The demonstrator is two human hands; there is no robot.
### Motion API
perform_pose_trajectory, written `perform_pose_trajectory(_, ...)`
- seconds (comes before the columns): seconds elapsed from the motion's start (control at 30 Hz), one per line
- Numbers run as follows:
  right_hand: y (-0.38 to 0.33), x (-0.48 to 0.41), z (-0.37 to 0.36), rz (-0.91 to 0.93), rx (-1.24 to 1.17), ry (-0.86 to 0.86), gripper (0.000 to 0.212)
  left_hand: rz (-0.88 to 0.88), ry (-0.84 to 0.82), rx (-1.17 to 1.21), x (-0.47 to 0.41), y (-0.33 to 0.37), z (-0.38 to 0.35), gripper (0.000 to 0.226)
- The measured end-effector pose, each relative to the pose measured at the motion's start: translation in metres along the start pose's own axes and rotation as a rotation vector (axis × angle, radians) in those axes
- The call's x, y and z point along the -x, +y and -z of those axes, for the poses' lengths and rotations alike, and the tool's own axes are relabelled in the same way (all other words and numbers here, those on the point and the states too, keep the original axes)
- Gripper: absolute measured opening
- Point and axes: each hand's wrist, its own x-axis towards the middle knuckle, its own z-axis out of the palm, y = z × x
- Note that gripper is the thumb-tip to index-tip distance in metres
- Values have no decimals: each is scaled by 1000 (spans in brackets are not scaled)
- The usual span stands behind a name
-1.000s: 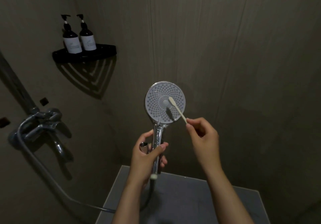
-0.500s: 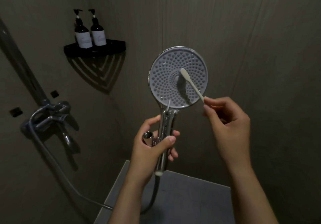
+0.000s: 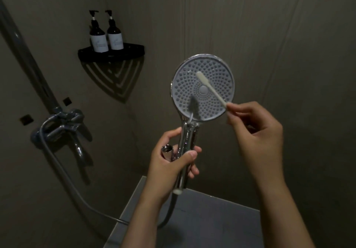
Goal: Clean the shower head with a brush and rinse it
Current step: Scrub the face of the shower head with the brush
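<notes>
Left hand (image 3: 169, 163) is wrapped round the chrome handle low down, so the shower head (image 3: 203, 88) stands upright in front of the wall with its holey face turned toward the person. I guess that's so the right hand (image 3: 254, 130) can pinch the tail of the little brush (image 3: 212, 88) in its fingertips and lay the bristle end across the upper face. It's dim in there, so I can't tell how much grime is on it or how hard the bristles press, and the hose (image 3: 77, 190) vanishes behind the grey ledge (image 3: 212, 219).
</notes>
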Motion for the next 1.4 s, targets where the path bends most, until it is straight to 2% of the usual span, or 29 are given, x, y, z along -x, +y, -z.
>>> perform_pose_trajectory(0.1, -2, -5, -3, 13, 67, -59, 16, 27, -32, -14, 4, 3, -1, 49)
perform_pose_trajectory(0.27, -1, -18, 6, -5, 104, 132, 11, 27, -56, 2, 9, 8, 3, 50)
perform_pose_trajectory(0.5, -12, -3, -13, 34, 56, 50, 11, 8, -25, -17, 7, 5, 4, 50)
perform_pose_trajectory(0.67, -11, -6, -17, 20, 22, 159, 9, 1, -28, -19, 6, 4, 6, 50)
perform_pose_trajectory(0.83, -14, 12, -44, -38, 102, -18, 14, -7, -45, -14, 4, 3, 1, 50)
perform_pose_trajectory(0.9, -15, 19, -48, -49, 122, -33, 12, -8, -32, -5, 4, 2, 0, 49)
perform_pose_trajectory(1.07, -27, 4, -27, 8, -64, 94, 12, 2, -15, 8, 3, 0, -1, 49)
perform_pose_trajectory(1.2, -20, 1, -20, -6, -41, 192, 8, 6, -26, 34, 2, 3, 1, 46)
perform_pose_trajectory(1.3, -14, 7, -29, -72, -7, 149, 13, 1, -29, 38, 2, 2, 0, 46)
perform_pose_trajectory(1.4, -11, 15, -41, -99, 52, 23, 14, 4, -4, 48, 1, -2, -2, 46)
